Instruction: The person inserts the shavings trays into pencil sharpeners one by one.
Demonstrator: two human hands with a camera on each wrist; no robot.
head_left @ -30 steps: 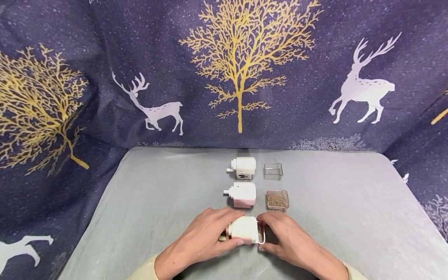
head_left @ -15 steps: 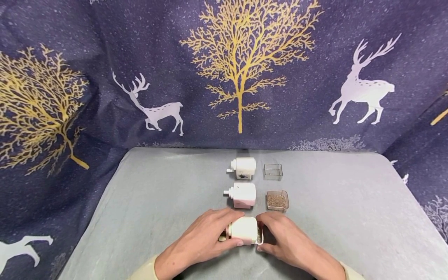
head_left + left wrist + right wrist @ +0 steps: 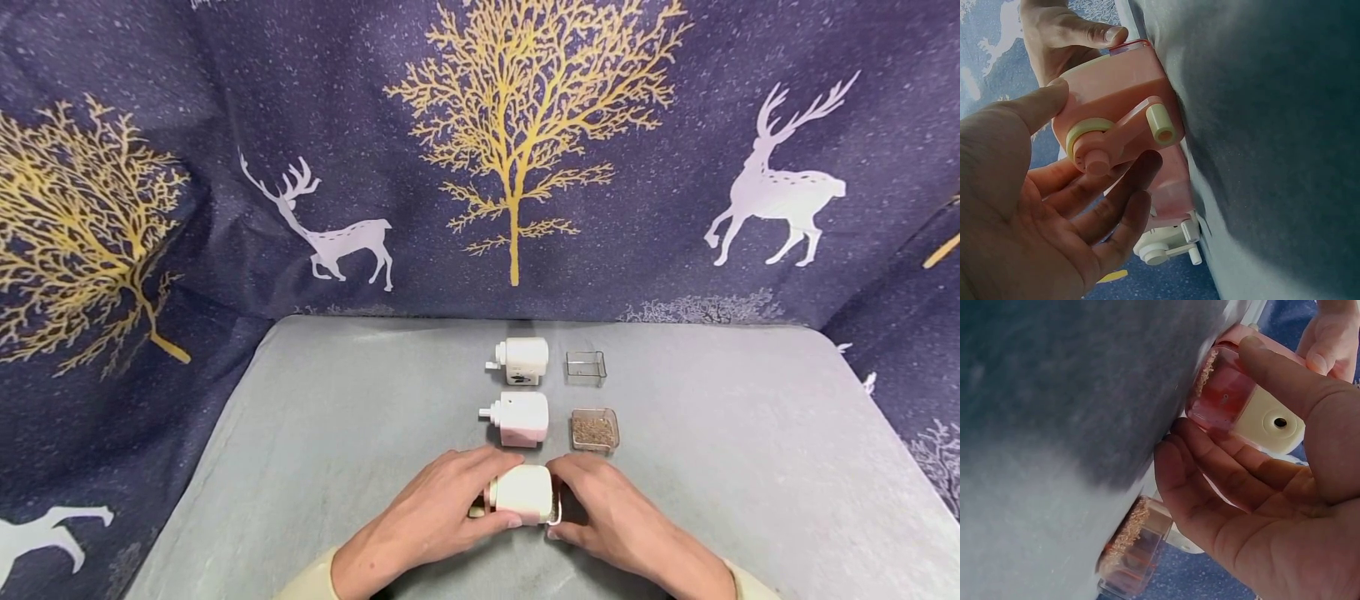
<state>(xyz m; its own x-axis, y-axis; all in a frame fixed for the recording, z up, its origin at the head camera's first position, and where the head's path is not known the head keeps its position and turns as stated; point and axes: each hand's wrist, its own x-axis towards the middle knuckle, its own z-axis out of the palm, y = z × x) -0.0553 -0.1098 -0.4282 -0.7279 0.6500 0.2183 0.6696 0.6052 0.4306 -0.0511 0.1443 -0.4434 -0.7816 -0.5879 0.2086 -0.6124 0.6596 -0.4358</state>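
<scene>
A pink and cream crank pencil sharpener point(image 3: 522, 493) stands near the front of the table, gripped between the thumb and fingers of my left hand point(image 3: 442, 504). Its pink crank point(image 3: 1125, 130) with a cream knob faces my left palm. On the opposite side, my right hand point(image 3: 615, 512) pinches a clear shavings drawer point(image 3: 1225, 394) between thumb and fingers. Most of that drawer is inside the sharpener, and only its outer end sticks out. Shavings show through its wall, below the round pencil hole point(image 3: 1280, 422) in the cream face.
Behind are a white and pink sharpener point(image 3: 523, 418) and, farther back, a white one point(image 3: 525, 360). To their right sit a clear drawer of brown shavings point(image 3: 595, 429) and a clear drawer without visible shavings point(image 3: 586, 367). A patterned cloth point(image 3: 450, 167) hangs beyond the grey table point(image 3: 750, 450).
My right hand has moved slightly left, sliding the shavings drawer farther into the sharpener. My left hand has kept its grip in the same place.
</scene>
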